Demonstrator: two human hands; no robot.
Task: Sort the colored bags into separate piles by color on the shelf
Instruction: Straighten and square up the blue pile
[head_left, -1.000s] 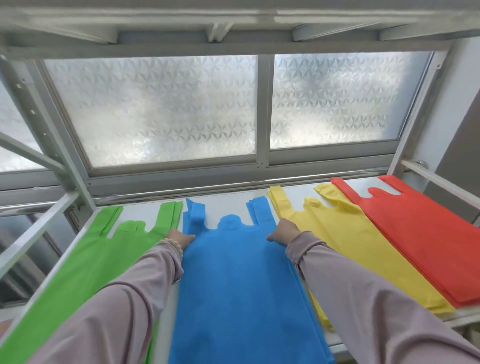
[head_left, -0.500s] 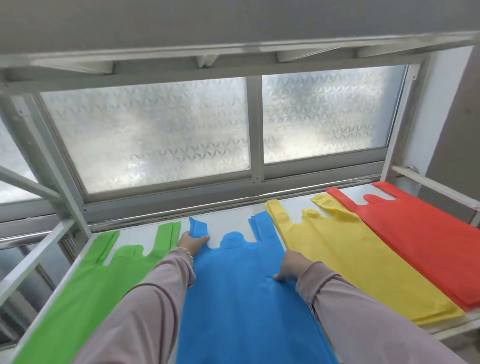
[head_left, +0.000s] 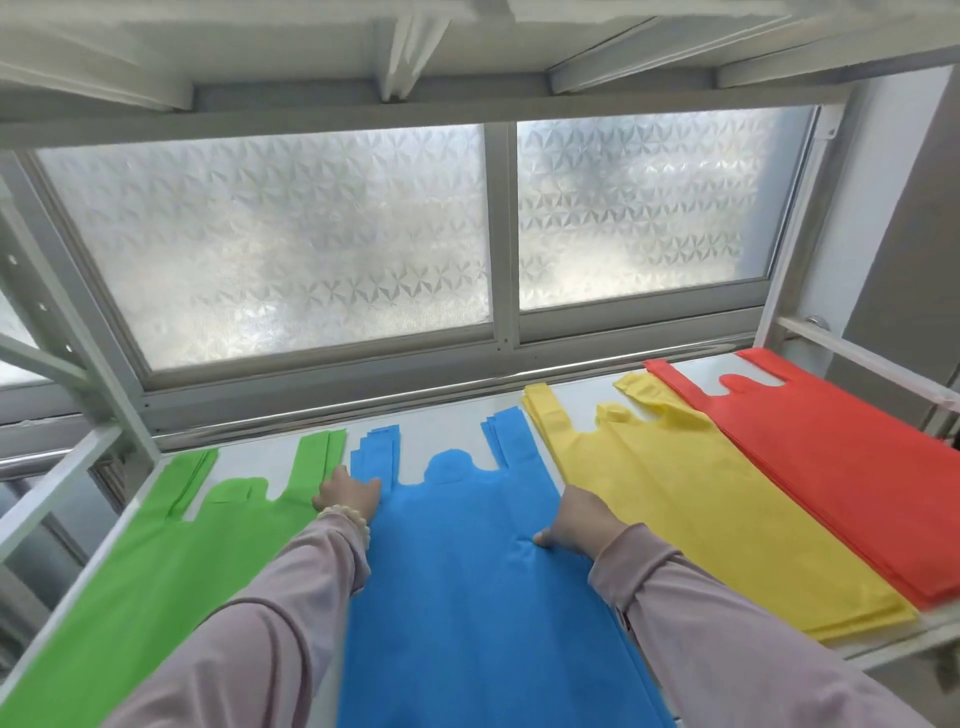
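Four flat piles of bags lie side by side on the white shelf (head_left: 457, 421): green bags (head_left: 156, 566) at the left, blue bags (head_left: 467, 597) in the middle, yellow bags (head_left: 691, 499) to their right, and red bags (head_left: 841, 467) at the far right. My left hand (head_left: 348, 496) rests on the upper left corner of the blue pile, next to the green pile's handle. My right hand (head_left: 576, 525) presses down on the blue pile's right side, where the fabric wrinkles under the fingers. Neither hand visibly grips a bag.
A frosted window (head_left: 395, 244) stands right behind the shelf. White metal shelf posts (head_left: 78, 358) rise at the left and right, and an upper shelf (head_left: 415, 57) hangs overhead. A rail (head_left: 862, 358) runs along the right side.
My right hand has slid from the blue pile's right handle down toward me along its right side. The left hand stayed at the upper left corner. The camera view shifted slightly.
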